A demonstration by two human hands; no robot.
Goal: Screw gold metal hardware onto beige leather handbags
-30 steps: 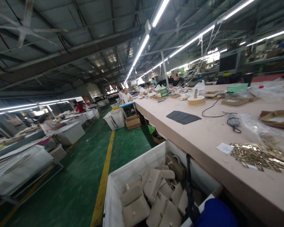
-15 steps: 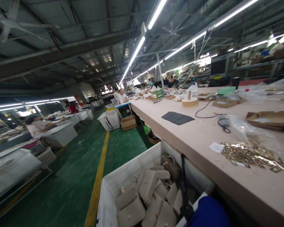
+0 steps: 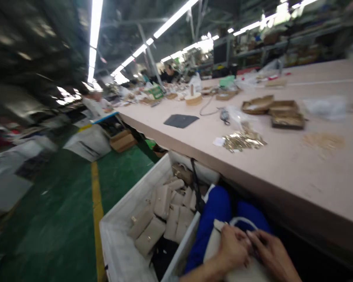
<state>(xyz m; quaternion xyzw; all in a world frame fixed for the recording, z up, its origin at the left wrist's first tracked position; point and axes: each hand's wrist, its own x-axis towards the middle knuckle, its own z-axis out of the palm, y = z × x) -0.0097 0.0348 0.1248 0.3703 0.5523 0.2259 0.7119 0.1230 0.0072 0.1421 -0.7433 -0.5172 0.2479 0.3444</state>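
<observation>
A pale beige handbag with a curved top handle lies on my lap, over blue-clad legs. My left hand is closed on the bag near the base of the handle, its fingers curled. Close beside it on the right, my right hand is closed too, thumb and fingers pinched together at the bag's top. What sits between those fingertips is too blurred to make out. To the left, a white bin holds several similar beige handbags, some with small metal fittings.
A long table runs along the right. On it lie gold metal fittings, cardboard boxes, a dark flat sheet and a tape roll. Green floor with a yellow line is at left; a person is farther off.
My view has swung right and down. Both hands and the handbag on my lap have come into sight. The bin and table now appear farther left.
</observation>
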